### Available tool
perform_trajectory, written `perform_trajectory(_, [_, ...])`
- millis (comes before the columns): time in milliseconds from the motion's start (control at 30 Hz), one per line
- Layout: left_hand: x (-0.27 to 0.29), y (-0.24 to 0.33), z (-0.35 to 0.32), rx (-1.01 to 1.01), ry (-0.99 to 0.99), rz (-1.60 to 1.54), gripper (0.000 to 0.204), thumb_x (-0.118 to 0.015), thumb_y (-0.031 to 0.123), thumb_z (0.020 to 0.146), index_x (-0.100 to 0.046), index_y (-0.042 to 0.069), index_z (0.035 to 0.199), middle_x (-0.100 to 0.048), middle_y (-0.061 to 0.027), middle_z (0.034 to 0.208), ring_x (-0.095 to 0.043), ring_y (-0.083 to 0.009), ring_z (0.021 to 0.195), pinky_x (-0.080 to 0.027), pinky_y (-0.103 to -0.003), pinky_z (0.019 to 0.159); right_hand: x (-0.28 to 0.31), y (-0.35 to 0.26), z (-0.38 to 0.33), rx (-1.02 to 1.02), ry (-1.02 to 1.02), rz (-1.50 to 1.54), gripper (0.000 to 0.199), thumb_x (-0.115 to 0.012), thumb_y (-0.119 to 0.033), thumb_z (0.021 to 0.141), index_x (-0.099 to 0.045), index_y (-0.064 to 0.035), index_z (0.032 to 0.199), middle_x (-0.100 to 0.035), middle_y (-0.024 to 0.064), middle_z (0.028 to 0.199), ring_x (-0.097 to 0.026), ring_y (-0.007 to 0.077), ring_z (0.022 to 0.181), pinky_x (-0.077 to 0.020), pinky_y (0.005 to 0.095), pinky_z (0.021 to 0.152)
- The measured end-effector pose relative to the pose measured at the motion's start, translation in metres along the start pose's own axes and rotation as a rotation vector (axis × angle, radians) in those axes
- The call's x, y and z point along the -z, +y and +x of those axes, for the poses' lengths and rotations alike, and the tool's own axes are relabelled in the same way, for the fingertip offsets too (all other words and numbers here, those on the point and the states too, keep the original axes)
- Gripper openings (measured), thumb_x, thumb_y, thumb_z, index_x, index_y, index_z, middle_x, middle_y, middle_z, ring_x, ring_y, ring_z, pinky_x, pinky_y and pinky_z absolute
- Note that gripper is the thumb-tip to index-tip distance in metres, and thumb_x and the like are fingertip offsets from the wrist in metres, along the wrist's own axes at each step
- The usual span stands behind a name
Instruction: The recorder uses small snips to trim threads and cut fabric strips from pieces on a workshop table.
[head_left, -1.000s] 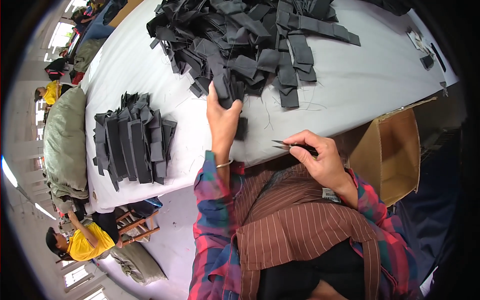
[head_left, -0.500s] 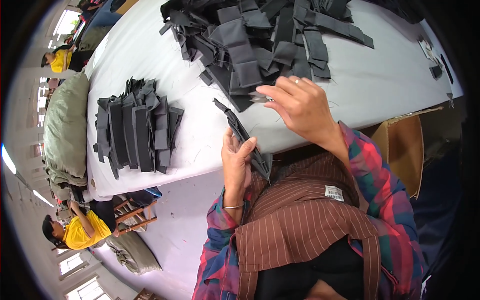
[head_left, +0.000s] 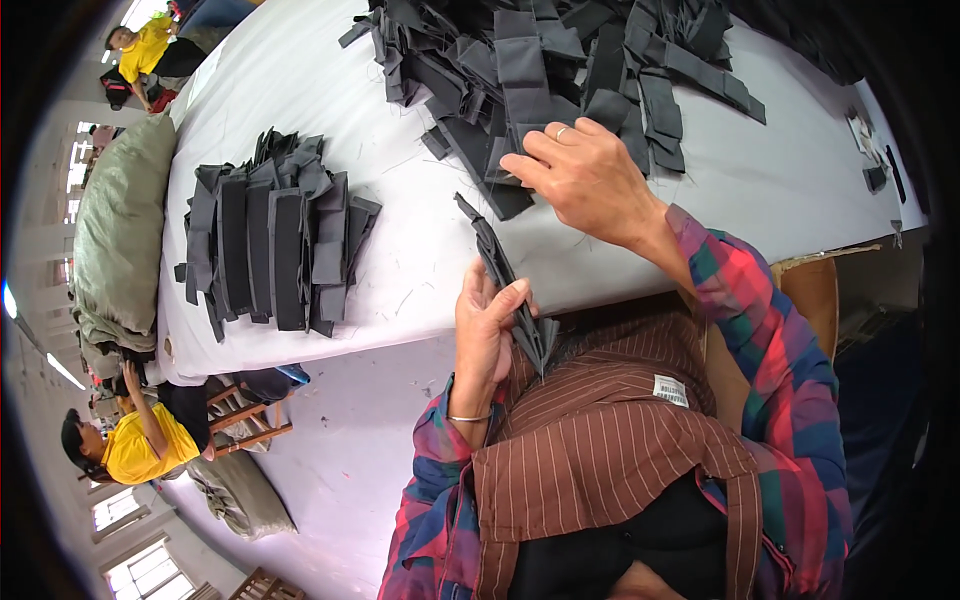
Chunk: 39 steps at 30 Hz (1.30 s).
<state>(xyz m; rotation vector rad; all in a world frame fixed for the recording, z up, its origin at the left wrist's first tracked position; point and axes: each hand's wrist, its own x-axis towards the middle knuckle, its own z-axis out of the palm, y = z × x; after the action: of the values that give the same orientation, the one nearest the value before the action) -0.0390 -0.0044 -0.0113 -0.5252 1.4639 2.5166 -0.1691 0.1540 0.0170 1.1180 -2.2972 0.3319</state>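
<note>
My left hand [head_left: 487, 322] is closed around a narrow bundle of folded black fabric strips [head_left: 507, 275] at the near table edge. The bundle slants, its far tip over the white table and its lower end against my brown striped apron. My right hand [head_left: 590, 180] curls at the near side of a large loose heap of black fabric strips [head_left: 520, 60], its fingertips touching or just above a strip there. Whatever it grips is hidden under the fingers. Left of my hands, a neater stack of black fabric pieces [head_left: 262, 245] lies on the table.
The white table [head_left: 400, 300] ends in front of my body. A cardboard box [head_left: 812, 300] is by its edge at the right. Small items [head_left: 872, 150] lie at the far right. Large greenish sacks [head_left: 120, 230] and two people in yellow shirts [head_left: 150, 445] are at the left.
My right hand has turned palm down over the heap's near edge; the grey pointed metal tool seen in its fingers earlier is out of sight. The left hand and bundle shifted slightly right in view.
</note>
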Motion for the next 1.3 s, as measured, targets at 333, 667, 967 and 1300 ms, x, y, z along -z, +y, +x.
perform_trajectory(333, [0.017, 0.0, -0.014, 0.13, -0.193, -0.36, 0.037, -0.048, 0.03, 0.097, -0.044, 0.002, 0.122, -0.053, -0.0111, 0.099, -0.053, -0.0196, 0.077, -0.048, -0.031, 0.062, 0.009, -0.014, -0.016, -0.276, -0.004, 0.283, 0.013, -0.067, -0.014, 0.078, -0.066, -0.0082, 0.089, -0.06, 0.004, 0.076, -0.06, 0.0217, 0.07, -0.0456, 0.033, 0.062])
perform_trajectory(667, [0.013, -0.008, -0.026, 0.132, -0.383, -0.497, 0.047, -0.028, 0.041, 0.102, -0.042, 0.002, 0.123, -0.051, -0.0158, 0.105, -0.053, -0.024, 0.073, -0.05, -0.035, 0.059, 0.018, -0.075, -0.055, -0.712, 0.076, 0.877, 0.016, -0.068, -0.014, 0.081, -0.067, -0.0066, 0.095, -0.067, 0.0071, 0.084, -0.063, 0.0223, 0.068, -0.0477, 0.0309, 0.06])
perform_trajectory(967, [0.013, -0.021, -0.032, 0.15, -0.369, -0.358, 0.051, -0.032, 0.043, 0.1, -0.04, -0.001, 0.126, -0.054, -0.0209, 0.107, -0.058, -0.0256, 0.079, -0.054, -0.034, 0.06, 0.02, -0.07, -0.064, -0.621, 0.031, 0.677, 0.014, -0.066, -0.006, 0.08, -0.067, -0.0034, 0.093, -0.067, 0.0087, 0.084, -0.064, 0.0211, 0.071, -0.0475, 0.0292, 0.064])
perform_trajectory(1300, [0.018, -0.018, -0.033, 0.103, -0.399, -0.493, 0.053, -0.028, 0.045, 0.101, -0.043, 0.0, 0.125, -0.052, -0.0187, 0.113, -0.055, -0.0251, 0.084, -0.053, -0.035, 0.063, 0.039, -0.079, -0.072, -0.516, 0.066, 0.671, 0.019, -0.069, -0.008, 0.074, -0.067, -0.0071, 0.092, -0.06, 0.0063, 0.073, -0.057, 0.0222, 0.066, -0.0436, 0.0326, 0.061])
